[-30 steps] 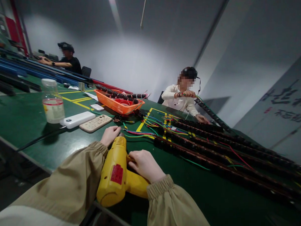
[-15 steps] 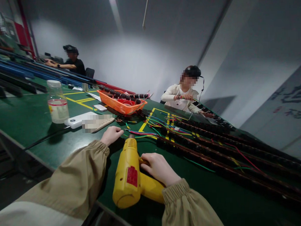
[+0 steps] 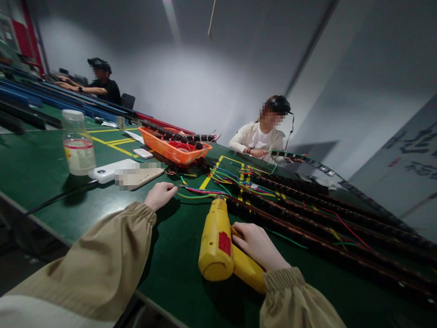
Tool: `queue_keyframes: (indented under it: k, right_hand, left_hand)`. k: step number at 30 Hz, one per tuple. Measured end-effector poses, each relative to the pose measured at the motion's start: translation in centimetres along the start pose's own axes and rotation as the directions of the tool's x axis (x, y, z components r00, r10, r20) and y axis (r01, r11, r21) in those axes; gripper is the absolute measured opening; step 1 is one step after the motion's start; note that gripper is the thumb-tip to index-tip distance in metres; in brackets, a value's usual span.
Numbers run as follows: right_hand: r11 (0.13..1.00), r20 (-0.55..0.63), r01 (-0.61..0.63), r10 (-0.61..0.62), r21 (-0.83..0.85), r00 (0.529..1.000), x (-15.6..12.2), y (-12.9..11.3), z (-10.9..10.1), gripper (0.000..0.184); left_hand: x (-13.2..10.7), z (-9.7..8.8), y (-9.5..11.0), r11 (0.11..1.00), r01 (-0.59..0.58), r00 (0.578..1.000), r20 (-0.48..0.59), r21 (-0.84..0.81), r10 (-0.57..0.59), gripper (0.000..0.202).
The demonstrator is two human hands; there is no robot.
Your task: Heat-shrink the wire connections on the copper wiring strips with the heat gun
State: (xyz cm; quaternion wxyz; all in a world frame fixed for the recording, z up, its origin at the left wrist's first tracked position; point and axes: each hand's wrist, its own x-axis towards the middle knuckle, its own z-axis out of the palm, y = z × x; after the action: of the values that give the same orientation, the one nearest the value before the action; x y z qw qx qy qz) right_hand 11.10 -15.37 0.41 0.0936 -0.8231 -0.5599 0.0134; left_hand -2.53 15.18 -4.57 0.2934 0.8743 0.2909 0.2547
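Note:
A yellow heat gun with a red label is gripped at its handle by my right hand. Its nozzle points away from me, close to the near end of a long, dark, banded wire bundle. My left hand is closed at the ends of several coloured wires that run out of that bundle. The fingers seem pinched on a green-yellow wire, whose end they hide. Metal lugs show on the tips of the neighbouring wires.
Behind my left hand lie a white phone-like device and a beige strip, beside a clear bottle. An orange basket holds dark bundles. Across the green table a co-worker handles another long bundle; others sit farther left.
My right hand has carried the heat gun to the right, its nozzle shifting from near the wire ends toward the banded bundle. My left hand stays almost still. The co-worker's bundle has swung lower.

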Motion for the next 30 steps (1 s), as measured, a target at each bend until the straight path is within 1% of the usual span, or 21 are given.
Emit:
queue_keyframes:
  k: [4,6,8,12,15,18,21,24,30]
  right_hand:
    - [1.000,-0.002,-0.015,0.015,0.024,1.000,-0.2,-0.6,-0.1,0.012]
    - [0.998,-0.001,-0.032,0.033,0.057,0.999,-0.3,-0.4,-0.3,0.013]
    - [0.992,0.021,-0.061,0.059,0.107,0.998,-0.5,0.3,-0.6,0.015]
    - [0.967,0.131,-0.112,0.083,0.231,0.988,-1.0,2.1,-0.7,0.022]
    - [0.953,0.154,-0.119,0.078,0.277,0.985,-1.2,2.6,-0.5,0.027]
    - [0.952,0.136,-0.112,0.076,0.284,0.988,-1.3,2.1,-0.1,0.029]
    - [0.957,0.118,-0.093,0.062,0.276,0.991,-1.3,1.3,0.0,0.028]
    - [0.965,0.088,-0.059,0.037,0.255,0.995,-1.3,0.2,-0.1,0.026]
    - [0.977,0.022,0.012,-0.017,0.213,1.000,-1.2,-1.9,0.2,0.023]
  left_hand:
    - [0.1,0.2,-0.2,1.000,-0.013,1.000,-0.018,-0.021,0.013,0.045]
    - [0.1,0.2,-0.2,1.000,-0.011,1.000,-0.019,-0.029,0.010,0.046]
    - [0.1,0.2,-0.2,0.999,-0.008,1.000,-0.021,-0.032,0.008,0.047]
    - [0.0,0.1,-0.1,0.999,-0.002,1.000,-0.023,-0.032,0.001,0.047]
    - [0.0,0.0,0.1,0.999,0.014,1.000,-0.016,-0.035,-0.015,0.047]
    - [0.0,-0.1,0.2,0.998,0.035,0.999,-0.013,-0.050,-0.036,0.047]
    - [0.0,-0.2,0.3,0.996,0.049,0.999,-0.008,-0.075,-0.050,0.048]
    - [0.0,-0.1,0.2,0.995,0.067,0.998,-0.014,-0.076,-0.069,0.049]
    - [0.1,0.1,0.1,0.996,0.066,0.997,-0.034,-0.068,-0.068,0.050]
